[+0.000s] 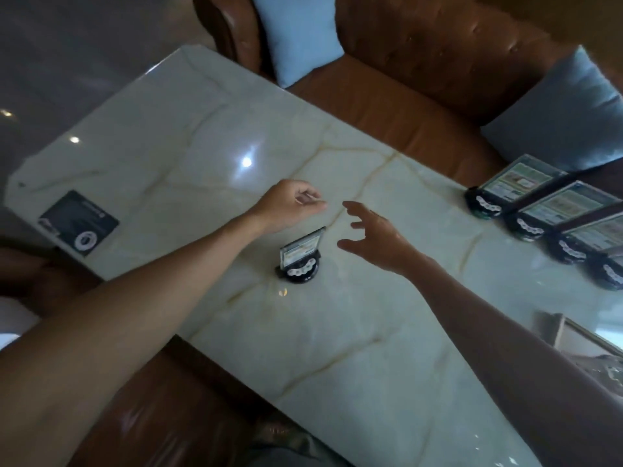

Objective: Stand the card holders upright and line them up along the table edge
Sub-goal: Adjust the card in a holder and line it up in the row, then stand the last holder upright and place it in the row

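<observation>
One card holder point(300, 257) with a round black base stands upright alone in the middle of the marble table point(175, 136). Above and behind it my left hand point(290, 205) hovers with fingers loosely curled, holding nothing. My right hand point(374, 235) is spread open just right of the holder, not touching it. Several more card holders stand in a row along the table's right edge, starting with the far one point(495, 197) and a neighbour point(539, 219). A dark card point(79, 222) lies flat near the table's left edge.
A brown leather sofa point(421, 62) wraps the far side of the table, with one light blue cushion point(296, 35) at the back and another cushion point(566, 112) at the right. A brown seat sits below the table's near edge.
</observation>
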Available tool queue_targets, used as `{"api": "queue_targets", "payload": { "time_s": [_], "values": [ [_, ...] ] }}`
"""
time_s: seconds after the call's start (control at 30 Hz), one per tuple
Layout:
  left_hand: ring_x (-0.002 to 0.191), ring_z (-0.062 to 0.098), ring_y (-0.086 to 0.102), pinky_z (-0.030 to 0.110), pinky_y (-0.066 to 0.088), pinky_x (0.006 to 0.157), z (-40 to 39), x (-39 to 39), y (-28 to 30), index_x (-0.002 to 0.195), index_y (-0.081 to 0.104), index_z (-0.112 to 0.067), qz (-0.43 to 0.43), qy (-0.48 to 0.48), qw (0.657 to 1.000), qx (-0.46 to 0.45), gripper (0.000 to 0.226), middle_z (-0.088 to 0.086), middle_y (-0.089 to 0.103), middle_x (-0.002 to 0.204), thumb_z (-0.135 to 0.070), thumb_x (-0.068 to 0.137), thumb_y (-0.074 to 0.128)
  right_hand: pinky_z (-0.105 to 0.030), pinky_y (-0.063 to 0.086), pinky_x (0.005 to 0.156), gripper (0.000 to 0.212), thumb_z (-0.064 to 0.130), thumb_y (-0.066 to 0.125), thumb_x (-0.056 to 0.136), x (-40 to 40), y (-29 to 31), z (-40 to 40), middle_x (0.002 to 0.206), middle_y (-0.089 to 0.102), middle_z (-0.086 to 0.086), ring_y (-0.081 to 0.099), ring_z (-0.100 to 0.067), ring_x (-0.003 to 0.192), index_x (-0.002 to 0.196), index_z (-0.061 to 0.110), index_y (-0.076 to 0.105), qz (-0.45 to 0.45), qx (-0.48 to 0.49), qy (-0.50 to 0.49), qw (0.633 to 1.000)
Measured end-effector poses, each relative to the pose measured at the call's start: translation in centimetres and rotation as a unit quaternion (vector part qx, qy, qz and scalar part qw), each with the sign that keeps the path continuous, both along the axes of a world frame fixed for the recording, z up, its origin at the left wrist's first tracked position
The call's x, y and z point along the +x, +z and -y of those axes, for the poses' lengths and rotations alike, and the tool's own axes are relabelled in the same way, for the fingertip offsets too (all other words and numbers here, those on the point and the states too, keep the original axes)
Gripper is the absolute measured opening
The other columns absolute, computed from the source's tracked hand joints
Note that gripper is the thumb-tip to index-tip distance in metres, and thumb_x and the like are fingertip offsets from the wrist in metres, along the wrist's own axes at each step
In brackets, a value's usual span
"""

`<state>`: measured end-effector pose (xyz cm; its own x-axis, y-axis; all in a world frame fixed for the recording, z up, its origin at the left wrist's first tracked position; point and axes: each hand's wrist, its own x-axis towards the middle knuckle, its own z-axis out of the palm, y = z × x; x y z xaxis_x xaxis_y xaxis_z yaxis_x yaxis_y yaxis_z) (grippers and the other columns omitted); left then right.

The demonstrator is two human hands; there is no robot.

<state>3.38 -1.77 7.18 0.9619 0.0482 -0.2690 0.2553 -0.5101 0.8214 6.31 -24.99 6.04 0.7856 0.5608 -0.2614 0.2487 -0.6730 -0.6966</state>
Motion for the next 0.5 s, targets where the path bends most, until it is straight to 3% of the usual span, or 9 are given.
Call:
{"api": "queue_targets", "payload": {
  "time_s": [0.17, 0.3, 0.37, 0.5],
  "values": [
    [0.086, -0.001, 0.071, 0.027, 0.055, 0.084, -1.6, -5.1, -3.2, 0.099, 0.074, -0.031, -0.051, 0.014, 0.998, -0.042, 0.047, -0.011, 0.076, 0.093, -0.063, 0.064, 0.074, -0.017, 0.049, 0.082, 0.060, 0.013, 0.073, 0.086, -2.0, -1.8, -2.9, 0.129, 0.062, 0.004, 0.063, -0.014, 0.111, 0.140, 0.029, 0.050, -0.065, 0.034, -0.003, 0.997],
    [0.093, 0.012, 0.074, 0.038, 0.056, 0.090, -2.1, -7.5, -4.8, 0.095, 0.076, -0.029, -0.070, 0.002, 0.994, -0.085, 0.035, -0.008, 0.079, 0.093, -0.043, 0.063, 0.081, -0.003, 0.043, 0.061, 0.031, 0.009, 0.067, 0.087, -2.4, -2.6, -4.4, 0.103, 0.071, 0.008, 0.069, -0.003, 0.091, 0.112, 0.026, 0.064, -0.052, 0.032, -0.035, 0.997],
    [0.089, 0.008, 0.074, 0.034, 0.057, 0.082, -2.2, -8.2, -5.3, 0.092, 0.076, -0.031, -0.055, 0.015, 0.996, -0.072, 0.029, -0.011, 0.078, 0.090, -0.033, 0.063, 0.080, -0.003, 0.040, 0.056, 0.020, 0.011, 0.066, 0.087, -2.2, -2.7, -4.8, 0.089, 0.071, 0.013, 0.067, 0.006, 0.079, 0.097, 0.028, 0.065, -0.035, 0.022, -0.060, 0.997],
    [0.079, 0.000, 0.071, 0.022, 0.051, 0.072, -1.7, -7.9, -5.6, 0.091, 0.076, -0.030, -0.007, 0.048, 0.999, -0.002, 0.019, -0.014, 0.076, 0.083, -0.020, 0.075, 0.073, -0.006, 0.038, 0.056, 0.017, 0.014, 0.067, 0.087, -1.5, -2.7, -5.0, 0.080, 0.066, 0.016, 0.061, 0.012, 0.071, 0.090, 0.030, 0.065, -0.014, 0.009, -0.059, 0.998]
  ]
}}
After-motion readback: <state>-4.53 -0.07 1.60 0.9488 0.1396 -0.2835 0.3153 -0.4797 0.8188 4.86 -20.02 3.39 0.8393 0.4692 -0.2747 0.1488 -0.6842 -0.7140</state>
